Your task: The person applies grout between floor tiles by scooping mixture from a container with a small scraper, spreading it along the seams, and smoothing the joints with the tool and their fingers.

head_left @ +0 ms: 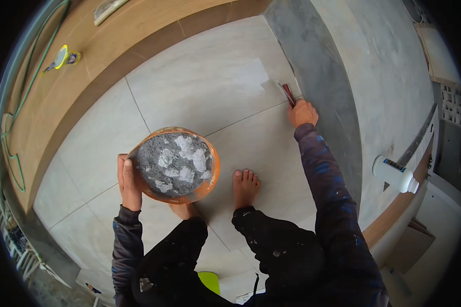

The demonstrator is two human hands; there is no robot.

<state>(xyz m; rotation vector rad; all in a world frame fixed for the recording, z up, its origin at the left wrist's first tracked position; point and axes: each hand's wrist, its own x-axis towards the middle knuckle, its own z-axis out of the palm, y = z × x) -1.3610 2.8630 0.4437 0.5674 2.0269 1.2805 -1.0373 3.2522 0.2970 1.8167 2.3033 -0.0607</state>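
Note:
My left hand (129, 182) grips the rim of an orange bucket (216, 166), its thumb on the near side. Grey powder (151, 156) fills the bucket, with several pale lumps (183, 159) lying on top. At the foot of the grey wall, my right hand (303, 113) is closed around a slim tool with dark red parts (288, 93). The tool points away from me, close to the floor tiles; its exact kind I cannot make out.
Large pale floor tiles (189, 77) meet a grey plastered wall (317, 56) at right. A wooden-toned ledge (102, 46) curves along the left, bearing a yellow-rimmed tin (61, 56) and a green hose (30, 66). At right lies a white bottle (394, 174). My bare feet (246, 188) stand behind the bucket.

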